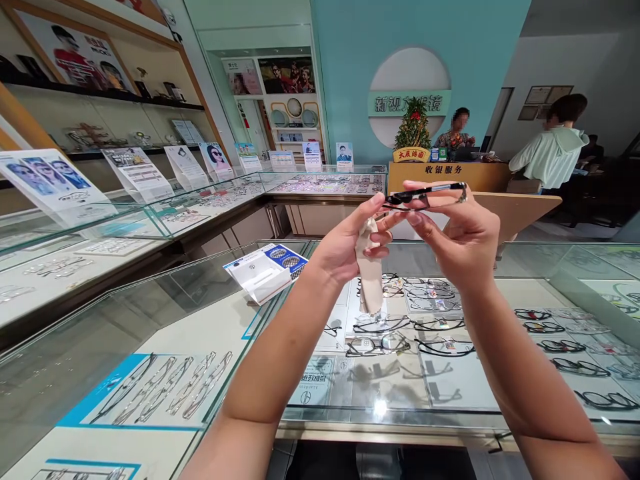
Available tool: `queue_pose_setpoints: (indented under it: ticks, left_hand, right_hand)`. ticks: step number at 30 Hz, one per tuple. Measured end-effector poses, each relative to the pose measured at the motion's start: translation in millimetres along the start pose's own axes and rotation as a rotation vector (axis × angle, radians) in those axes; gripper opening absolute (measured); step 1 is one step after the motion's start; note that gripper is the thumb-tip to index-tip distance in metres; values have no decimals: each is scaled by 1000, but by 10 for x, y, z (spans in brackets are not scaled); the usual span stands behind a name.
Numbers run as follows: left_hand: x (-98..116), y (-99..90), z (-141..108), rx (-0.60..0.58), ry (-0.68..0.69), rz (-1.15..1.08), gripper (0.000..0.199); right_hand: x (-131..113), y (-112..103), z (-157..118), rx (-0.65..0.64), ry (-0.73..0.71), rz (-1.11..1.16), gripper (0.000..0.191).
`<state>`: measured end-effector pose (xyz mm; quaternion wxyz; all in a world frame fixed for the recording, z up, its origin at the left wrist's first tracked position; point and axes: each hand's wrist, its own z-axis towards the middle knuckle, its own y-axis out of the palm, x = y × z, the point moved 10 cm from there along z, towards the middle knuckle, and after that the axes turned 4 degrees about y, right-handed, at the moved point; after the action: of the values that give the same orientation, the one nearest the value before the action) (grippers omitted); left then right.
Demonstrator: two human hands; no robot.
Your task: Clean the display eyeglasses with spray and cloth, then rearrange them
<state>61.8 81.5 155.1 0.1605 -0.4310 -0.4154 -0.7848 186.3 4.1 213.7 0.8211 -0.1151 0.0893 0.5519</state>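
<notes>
Above the glass counter, a pair of dark-framed eyeglasses [413, 198] is held up between both hands. My left hand [345, 250] pinches one end of the frame with thumb and fingertips. A beige cleaning cloth [371, 277] hangs down from the lower fingers of that same hand. My right hand [465, 237] grips the other side, with its thumb below the frame and its fingers along the top and behind. Under the hands, several pairs of glasses [383, 325] lie in rows inside the display case.
The glass case [300, 420] spans the foreground, with more frames [165, 387] in its left part. A folded leaflet stand [265, 273] rests on top. Beyond are another counter with sign cards [133, 173], a wooden cashier desk [445, 179], a person behind it and another [553, 143] standing right.
</notes>
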Motion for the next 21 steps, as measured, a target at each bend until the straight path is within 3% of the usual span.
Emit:
queue_pose_setpoints:
  ticks: [6,14,18,21]
  left_hand:
    - [-186,-29,59,-90,-154,-11,39]
    - [-150,-246,153,-88,-76,361,54]
    - [136,-631,190,95,17,764,51]
    - [511,-889,107,343,157,1119,39]
  right_hand:
    - [-12,12,-14,-40,-13,-173,13]
    - [-82,78,-27,-105,-5,-277,23]
    - [-106,62,11,-182,49,-327,21]
    - [-50,307,-32,-466,46,-367,18]
